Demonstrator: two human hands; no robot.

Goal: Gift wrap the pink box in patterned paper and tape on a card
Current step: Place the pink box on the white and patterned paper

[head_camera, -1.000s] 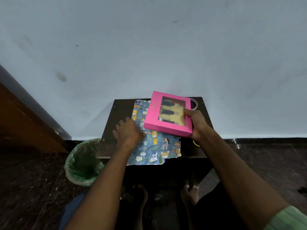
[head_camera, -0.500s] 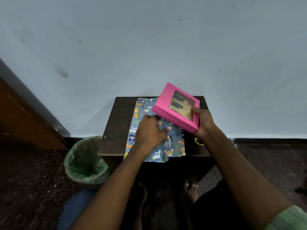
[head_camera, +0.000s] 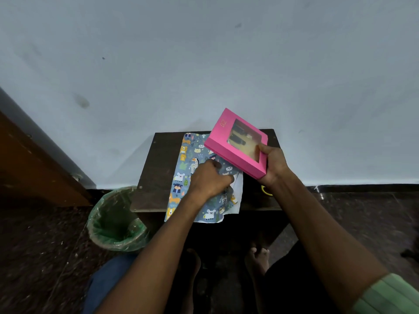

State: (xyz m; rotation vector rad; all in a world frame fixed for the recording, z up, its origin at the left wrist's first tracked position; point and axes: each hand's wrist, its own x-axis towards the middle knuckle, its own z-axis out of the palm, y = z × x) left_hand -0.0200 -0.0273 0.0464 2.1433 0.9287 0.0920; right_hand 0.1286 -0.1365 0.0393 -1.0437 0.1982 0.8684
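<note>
Pink box (head_camera: 235, 143) is gripped at its near corner by right hand (head_camera: 273, 165), held tilted above the desk (head_camera: 158, 168). Patterned paper (head_camera: 192, 177), under left hand (head_camera: 209, 181), is pressed with curled fingers, edge apparently pinched. Step judged: paper positioning. Next: box to be set on the paper.

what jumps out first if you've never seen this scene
The bright pink windowed cardboard box, tilted above the small dark table's far right corner in the right hand. Next, the blue animal-print wrapping paper spread beneath, the left hand on it.
</note>
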